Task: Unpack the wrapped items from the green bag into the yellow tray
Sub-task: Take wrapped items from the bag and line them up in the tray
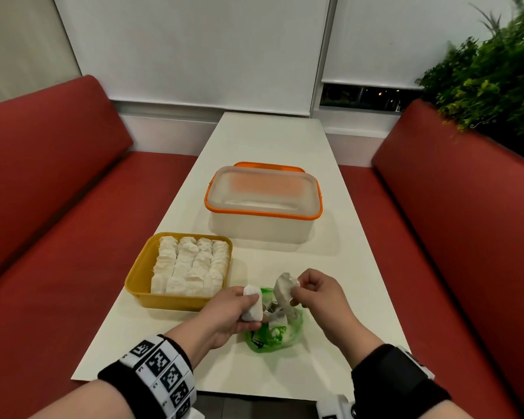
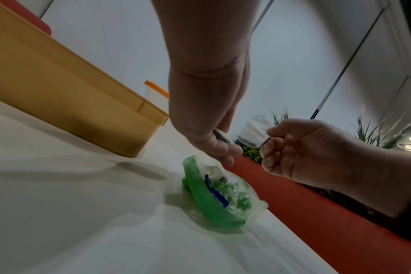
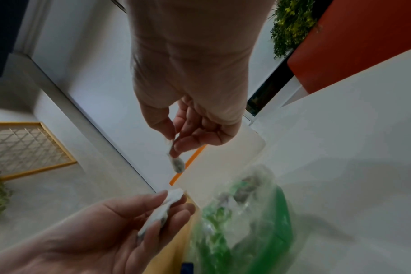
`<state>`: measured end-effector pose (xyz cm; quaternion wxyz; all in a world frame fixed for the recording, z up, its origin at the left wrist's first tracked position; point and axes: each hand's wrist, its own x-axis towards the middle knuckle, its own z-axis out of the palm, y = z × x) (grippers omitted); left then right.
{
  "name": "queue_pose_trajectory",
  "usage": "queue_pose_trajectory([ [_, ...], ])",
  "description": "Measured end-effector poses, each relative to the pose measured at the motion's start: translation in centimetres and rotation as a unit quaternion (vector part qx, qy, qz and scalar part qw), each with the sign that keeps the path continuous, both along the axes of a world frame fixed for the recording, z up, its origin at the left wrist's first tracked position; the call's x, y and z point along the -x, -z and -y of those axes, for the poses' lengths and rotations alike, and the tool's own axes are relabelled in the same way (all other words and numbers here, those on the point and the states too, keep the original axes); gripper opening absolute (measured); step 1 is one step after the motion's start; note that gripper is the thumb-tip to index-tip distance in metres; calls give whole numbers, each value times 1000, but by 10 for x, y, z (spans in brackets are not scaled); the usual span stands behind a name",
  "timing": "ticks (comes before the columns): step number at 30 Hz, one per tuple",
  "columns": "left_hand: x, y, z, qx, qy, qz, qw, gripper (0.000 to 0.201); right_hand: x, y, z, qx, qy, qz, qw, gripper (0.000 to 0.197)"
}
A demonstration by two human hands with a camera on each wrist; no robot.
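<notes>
Left hand [image 1: 227, 313] grasps one packet [image 1: 252, 303], long axis toward the tray [image 1: 139, 285]; right hand [image 1: 315, 293] pinches another [image 1: 283, 290] hanging upright above the bag [image 1: 274, 337].

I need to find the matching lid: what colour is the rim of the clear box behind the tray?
Orange, clearest in the head view: the rim rings the clear box.

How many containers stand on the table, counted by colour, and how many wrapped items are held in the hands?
Yellow tray: 1
Clear box with orange rim: 1
Green bag: 1
Wrapped items in hands: 2, one gripped by the left hand and one pinched by the right hand
Total: 5
</notes>
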<state>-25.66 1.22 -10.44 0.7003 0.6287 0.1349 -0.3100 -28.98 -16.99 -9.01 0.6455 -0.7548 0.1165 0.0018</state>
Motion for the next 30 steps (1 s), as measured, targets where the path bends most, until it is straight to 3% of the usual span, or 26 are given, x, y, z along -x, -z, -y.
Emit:
queue_pose_trajectory([
  [4, -3, -7, 3, 22, -4, -3, 1000, 21, -3, -15, -4, -51, -54, -7, 997, 10],
  [8, -1, -13, 6, 31, 47, -5, 998, 26, -4, -24, -13, -87, -158, -56, 982, 10],
  [11, 4, -19, 8, 56, 76, -15, 995, 28, -8, -21, -20, 13, -159, -78, 984, 18],
  [15, 6, -18, 6, 98, 72, -38, 992, 51, -16, -15, -24, 130, -121, -75, 981, 14],
  [18, 6, -13, 3, 114, 72, -21, 991, 25, -20, -13, -29, 177, -116, -60, 975, 12],
  [22, -2, -8, -2, 110, 5, -20, 994, 23, -22, -10, -27, 222, -90, -41, 970, 16],
  [27, -5, -7, -16, 100, -47, -25, 994, 15, -17, 9, -27, 364, -156, -52, 917, 4],
  [30, -4, -6, -18, 78, -51, -21, 995, 15, -15, 22, -36, 474, -192, -43, 858, 16],
])
